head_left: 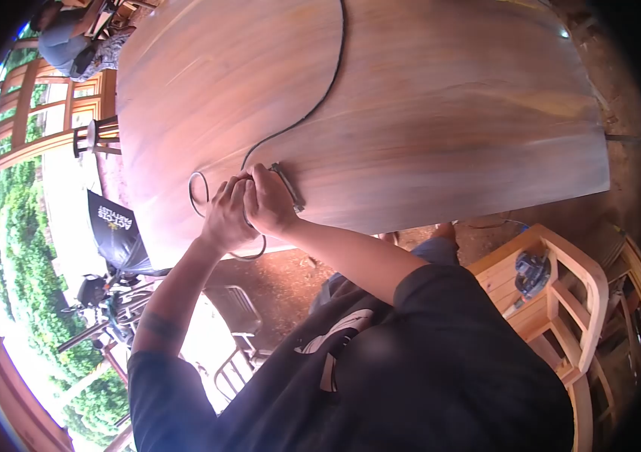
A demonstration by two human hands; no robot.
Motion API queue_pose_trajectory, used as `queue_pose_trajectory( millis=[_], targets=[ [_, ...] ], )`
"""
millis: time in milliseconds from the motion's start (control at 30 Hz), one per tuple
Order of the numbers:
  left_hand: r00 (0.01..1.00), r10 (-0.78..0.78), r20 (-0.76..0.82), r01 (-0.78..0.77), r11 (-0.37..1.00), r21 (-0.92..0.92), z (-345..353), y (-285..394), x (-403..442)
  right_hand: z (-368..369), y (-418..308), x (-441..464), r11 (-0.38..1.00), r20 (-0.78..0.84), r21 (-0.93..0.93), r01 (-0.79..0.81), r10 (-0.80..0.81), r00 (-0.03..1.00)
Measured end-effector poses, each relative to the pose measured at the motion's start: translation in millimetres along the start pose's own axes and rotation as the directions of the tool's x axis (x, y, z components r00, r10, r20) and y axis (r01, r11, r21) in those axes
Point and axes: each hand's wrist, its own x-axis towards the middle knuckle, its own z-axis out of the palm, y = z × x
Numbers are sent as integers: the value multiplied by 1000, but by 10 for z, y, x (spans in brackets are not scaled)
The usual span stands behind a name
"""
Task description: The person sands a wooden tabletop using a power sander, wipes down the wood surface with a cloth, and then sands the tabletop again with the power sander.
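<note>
Both of my hands are together on a dark handheld tool (287, 187) that rests on a large wooden panel (441, 113). My right hand (269, 202) is wrapped over the tool, its body mostly hidden under the palm. Against it on the left, my left hand (228, 218) has its fingers closed round the tool too. A black cable (326, 94) runs from the hands up across the panel, and a loop of cable (192, 192) lies beside my left hand.
Wooden furniture (588, 301) with a blue power tool (533, 273) on it stands at the lower right. A plastic chair (234, 309) and a motorcycle (109, 301) are at the lower left. Another person (64, 45) is at the upper left, near a stool (94, 137).
</note>
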Motion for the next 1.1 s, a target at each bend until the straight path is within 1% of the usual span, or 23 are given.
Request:
queue_pose_trajectory(
  millis=[100,200,267,367,400,633,733,800,833,900,1000,1100],
  targets=[
    [994,-25,103,25,1000,0,-21,-43,77,-12,-7,40,1000,-78,-25,15,-17,997],
    [995,20,102,-16,999,-42,83,106,400,-383,-9,90,999,-120,-45,-10,4,993],
    [993,70,91,-65,996,-59,142,255,690,-687,2,181,1000,-162,-15,14,-16,987],
    [977,196,84,-193,980,-51,247,505,1211,-1227,-37,288,1000,-220,-13,16,-18,975],
    [971,208,117,-204,978,-49,284,599,1373,-1415,-59,318,1000,-242,-15,14,-18,970],
    [904,412,112,-401,910,-109,518,1418,2664,-2798,-203,519,998,-401,-68,-8,-20,916],
    [875,468,128,-451,882,-138,601,1775,3220,-3345,-240,683,998,-536,-58,7,-37,844],
    [843,524,125,-507,850,-143,694,2011,3588,-3736,-231,754,994,-578,-107,-16,-49,814],
    [832,537,142,-519,843,-144,735,2138,3766,-3934,-224,780,991,-598,-130,-30,-54,800],
    [813,556,174,-537,831,-145,806,2407,4103,-4345,-286,826,992,-635,-117,-53,-34,772],
    [786,598,155,-579,801,-155,954,2811,4574,-4952,-356,883,990,-684,-122,-73,-31,728],
    [823,544,161,-525,838,-148,1105,3214,4992,-5536,-359,943,987,-710,-130,-89,-30,704]
  ],
)
